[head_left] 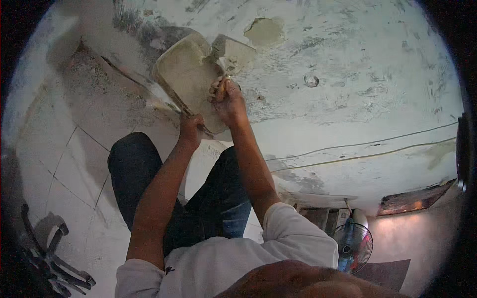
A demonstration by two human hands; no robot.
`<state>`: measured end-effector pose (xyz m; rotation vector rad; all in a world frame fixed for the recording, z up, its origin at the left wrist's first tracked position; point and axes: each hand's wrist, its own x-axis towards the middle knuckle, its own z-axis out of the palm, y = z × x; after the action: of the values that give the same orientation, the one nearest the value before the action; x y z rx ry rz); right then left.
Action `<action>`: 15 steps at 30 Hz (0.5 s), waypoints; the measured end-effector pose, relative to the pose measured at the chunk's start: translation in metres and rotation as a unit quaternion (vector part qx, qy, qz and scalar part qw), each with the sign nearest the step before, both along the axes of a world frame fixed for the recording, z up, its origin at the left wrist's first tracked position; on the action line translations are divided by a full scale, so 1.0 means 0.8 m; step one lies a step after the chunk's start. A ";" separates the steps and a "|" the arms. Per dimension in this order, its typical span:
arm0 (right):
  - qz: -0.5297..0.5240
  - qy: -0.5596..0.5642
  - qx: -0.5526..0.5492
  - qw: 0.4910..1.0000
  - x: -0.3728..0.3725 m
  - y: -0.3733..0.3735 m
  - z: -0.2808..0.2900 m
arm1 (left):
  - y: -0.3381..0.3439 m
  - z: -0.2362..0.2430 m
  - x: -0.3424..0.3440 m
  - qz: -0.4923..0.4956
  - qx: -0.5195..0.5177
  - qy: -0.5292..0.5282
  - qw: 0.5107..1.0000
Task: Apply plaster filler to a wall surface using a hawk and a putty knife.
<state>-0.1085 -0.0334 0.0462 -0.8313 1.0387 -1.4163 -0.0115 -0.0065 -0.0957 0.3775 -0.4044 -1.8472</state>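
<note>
A beige, round-cornered tray-like panel (181,64), its surface smeared, is held up in front of a patchy wall. My left hand (191,130) is closed around its lower edge. Over the panel's right side, my right hand (229,102) is closed around what looks like a short tool handle; the fingers hide most of it. Just beyond those fingers is a pale, flat, angular piece (235,52) with whitish material by it. Whether this piece joins the handle, I cannot tell.
The wall (348,94) has rough grey patches and a round hollow (264,32). Two cables (362,146) run along it. Rubble (94,74) lies on the tiled floor (74,164) at far left. A black chair base (54,253) is lower left; a fan (353,248) stands lower right.
</note>
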 end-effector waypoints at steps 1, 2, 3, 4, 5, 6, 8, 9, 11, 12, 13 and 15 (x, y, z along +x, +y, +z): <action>0.002 -0.034 0.012 0.999 0.003 -0.007 -0.006 | -0.003 -0.006 0.001 0.007 -0.034 -0.039 0.999; 0.019 -0.040 -0.012 0.999 0.003 -0.012 -0.010 | -0.003 -0.009 -0.001 0.032 -0.010 -0.026 0.999; 0.026 -0.037 -0.029 0.999 0.004 -0.017 -0.013 | -0.005 -0.011 0.002 0.072 -0.147 -0.224 0.961; 0.023 -0.044 -0.040 0.998 0.006 -0.022 -0.016 | -0.004 -0.010 0.001 0.070 -0.179 -0.339 0.921; -0.001 -0.052 -0.027 0.998 0.006 -0.026 -0.017 | -0.007 -0.007 0.005 0.109 -0.276 -0.411 0.862; -0.009 -0.073 -0.019 0.997 0.007 -0.032 -0.017 | -0.002 0.000 0.004 0.046 -0.124 -0.175 0.976; -0.014 -0.073 -0.042 0.996 0.006 -0.043 -0.011 | 0.002 0.015 0.010 -0.021 0.037 0.074 0.996; -0.027 -0.078 -0.038 0.996 0.007 -0.050 -0.007 | 0.005 0.023 0.012 -0.012 0.054 0.058 0.997; -0.010 -0.079 -0.079 0.994 0.002 -0.060 0.004 | 0.008 0.035 0.020 -0.004 0.072 0.038 0.997; 0.010 -0.093 -0.098 0.991 -0.001 -0.066 0.010 | 0.008 0.037 0.024 -0.014 0.043 0.047 0.998; 0.029 -0.106 -0.116 0.987 -0.004 -0.070 0.015 | 0.008 0.038 0.025 -0.025 0.015 0.057 0.998; 0.042 -0.101 -0.144 0.984 -0.007 -0.079 0.024 | 0.002 0.030 0.028 0.065 -0.178 -0.165 0.968</action>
<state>-0.1138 -0.0969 0.0658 -0.9056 0.6464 -1.5654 0.0111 -0.0047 -0.0719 0.4523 -0.9028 -1.5451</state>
